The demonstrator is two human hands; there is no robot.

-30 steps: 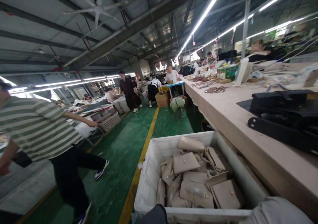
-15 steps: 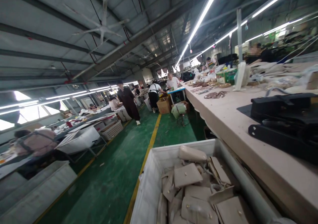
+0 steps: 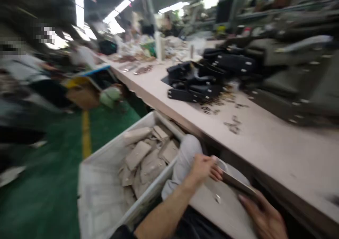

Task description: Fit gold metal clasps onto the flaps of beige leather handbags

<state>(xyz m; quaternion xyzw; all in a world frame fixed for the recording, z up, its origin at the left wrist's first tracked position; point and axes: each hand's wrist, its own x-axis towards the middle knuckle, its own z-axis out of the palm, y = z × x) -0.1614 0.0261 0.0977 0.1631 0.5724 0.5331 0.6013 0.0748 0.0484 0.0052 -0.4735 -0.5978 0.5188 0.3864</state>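
Observation:
A beige handbag (image 3: 225,200) with a small metal stud on its front lies tilted over my lap, at the lower right. My left hand (image 3: 202,168) is closed at the bag's upper edge, its fingers curled about a pale, whitish wrapped handle (image 3: 221,164). On the other side my right hand (image 3: 265,212) grips the bag's side edge, thumb on the near face and fingers behind. Blur hides the finer detail of both holds. To the left, a white bin (image 3: 97,186) holds several similar beige bags (image 3: 145,161).
A long pale worktable (image 3: 267,150) runs along the right, bearing black bags (image 3: 193,80), dark grey-green bags (image 3: 291,73) and loose metal fittings (image 3: 234,124). Beyond the bin lies a green floor (image 3: 53,193). Co-workers (image 3: 26,69) stand at the left, near a cardboard box (image 3: 83,94).
The view has swung right and down. Both my hands and the handbag they hold have come into sight; neither hand showed before. The bin now appears farther left.

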